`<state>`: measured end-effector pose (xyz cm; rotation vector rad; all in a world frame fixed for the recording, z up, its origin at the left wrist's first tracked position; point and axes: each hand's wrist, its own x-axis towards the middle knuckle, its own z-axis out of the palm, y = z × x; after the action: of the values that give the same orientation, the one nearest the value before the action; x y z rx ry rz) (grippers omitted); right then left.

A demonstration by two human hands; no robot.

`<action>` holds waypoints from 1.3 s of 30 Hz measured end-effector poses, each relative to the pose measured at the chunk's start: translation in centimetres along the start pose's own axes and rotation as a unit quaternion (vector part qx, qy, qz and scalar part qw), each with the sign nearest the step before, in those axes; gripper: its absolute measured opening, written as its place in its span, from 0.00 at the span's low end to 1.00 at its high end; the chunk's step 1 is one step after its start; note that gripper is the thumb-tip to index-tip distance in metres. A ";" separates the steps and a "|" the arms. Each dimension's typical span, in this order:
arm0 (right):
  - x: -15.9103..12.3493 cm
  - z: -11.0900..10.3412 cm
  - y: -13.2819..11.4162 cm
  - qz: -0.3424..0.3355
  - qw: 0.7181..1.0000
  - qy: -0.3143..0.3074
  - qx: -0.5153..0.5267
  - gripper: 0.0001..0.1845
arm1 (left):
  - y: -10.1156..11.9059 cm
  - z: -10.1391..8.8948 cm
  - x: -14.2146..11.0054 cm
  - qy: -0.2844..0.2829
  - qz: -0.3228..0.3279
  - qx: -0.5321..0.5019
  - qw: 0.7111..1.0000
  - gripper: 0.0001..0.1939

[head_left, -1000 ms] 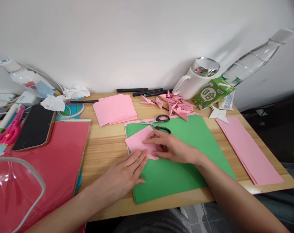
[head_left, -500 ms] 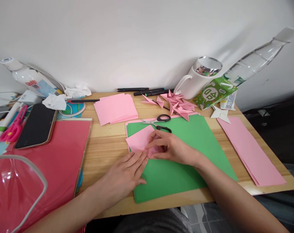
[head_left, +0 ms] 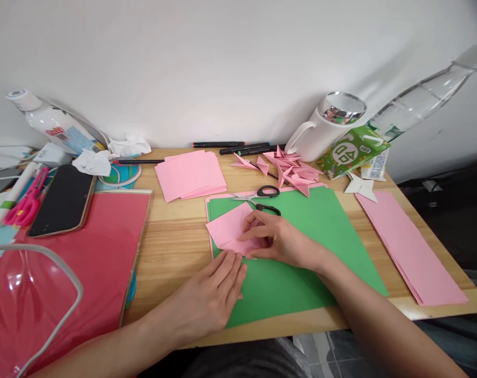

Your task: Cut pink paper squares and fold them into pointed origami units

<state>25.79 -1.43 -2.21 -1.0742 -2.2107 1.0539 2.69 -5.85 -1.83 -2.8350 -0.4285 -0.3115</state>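
Note:
A partly folded sheet of pink paper (head_left: 228,228) lies over the left part of a stack of green paper (head_left: 301,283). My right hand (head_left: 278,239) is curled over the sheet's right side, its fingers and thumb closed on the paper. The part under the palm is hidden. At the sheet's lower edge, my left hand (head_left: 215,294) rests flat with outstretched fingers, the tips touching the fold. Just beyond the sheet, black-handled scissors (head_left: 258,198) lie with parted blades on the green stack.
Behind are square pink sheets (head_left: 191,176), folded pink pieces (head_left: 291,170), markers (head_left: 218,144) and a white mug (head_left: 321,128). Pink strips (head_left: 412,247) and a white folded star (head_left: 360,186) lie right. A phone (head_left: 63,202) sits on a red folder (head_left: 92,252) at left.
My left fingertips have slid down and slightly left, off the sheet's middle to its lower edge, uncovering a crease. My right hand has kept its place on the paper.

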 end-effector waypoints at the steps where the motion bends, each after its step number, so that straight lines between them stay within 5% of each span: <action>1: 0.0 0.0 0.0 0.000 1.000 0.000 0.000 0.12 | 0.0 0.0 0.0 -0.003 0.001 -0.004 1.000 0.19; 19: 0.0 0.5 0.0 -0.009 0.999 0.027 -0.017 0.06 | -0.2 0.0 0.3 -0.038 -0.033 -0.029 0.998 0.24; 27: 0.1 1.1 -0.1 0.025 0.998 0.047 -0.044 0.02 | -1.0 -0.1 0.4 -0.075 0.025 -0.031 0.996 0.20; 39: 0.2 0.2 -0.1 -0.007 1.000 0.015 -0.021 0.09 | -0.5 0.2 0.8 -0.101 -0.019 -0.076 0.992 0.30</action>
<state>25.50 -1.37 -2.26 -1.0842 -2.2231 0.9835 3.35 -5.15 -1.67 -3.0229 -0.5210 -0.0666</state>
